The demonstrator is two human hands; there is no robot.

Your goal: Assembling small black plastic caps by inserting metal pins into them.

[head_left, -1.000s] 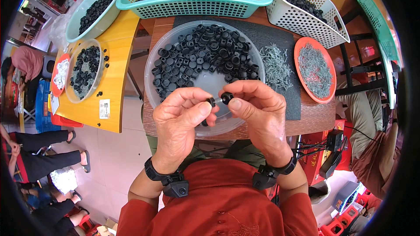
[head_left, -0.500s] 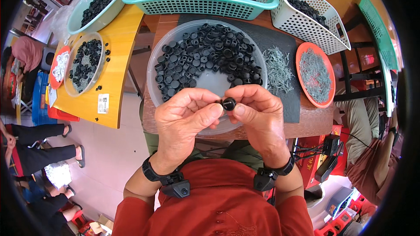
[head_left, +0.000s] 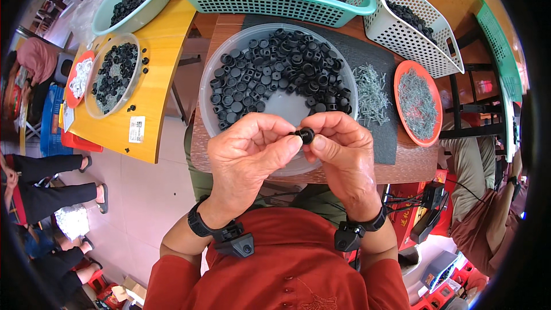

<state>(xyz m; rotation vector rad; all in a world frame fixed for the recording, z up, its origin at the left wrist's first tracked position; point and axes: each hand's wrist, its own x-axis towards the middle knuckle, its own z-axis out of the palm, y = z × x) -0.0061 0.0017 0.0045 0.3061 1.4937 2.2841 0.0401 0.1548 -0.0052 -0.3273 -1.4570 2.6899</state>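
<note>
In front of my chest, a small round black plastic part (head_left: 306,135) is pinched between both hands. My left hand (head_left: 244,152) grips its left side with thumb and forefinger. From the right, my right hand (head_left: 347,155) holds the same part by thumb and fingertips. Just beyond my hands lies a round clear plastic tub (head_left: 208,112) full of similar black caps and ring-like pieces, with a bare patch of its bottom showing. To the tub's right, loose silver screws (head_left: 372,95) are heaped on a dark mat (head_left: 385,146).
An orange plate (head_left: 437,112) of screws sits at the right. Behind stand a teal basket (head_left: 275,1), a white perforated basket (head_left: 402,43) and a pale green basin (head_left: 103,17), all with black parts. A yellow table (head_left: 158,69) holds another tub (head_left: 136,74). People sit at both sides.
The black part has turned slightly in my fingers, and my left fingertips have shifted a little right along with it. The whole view has shifted slightly.
</note>
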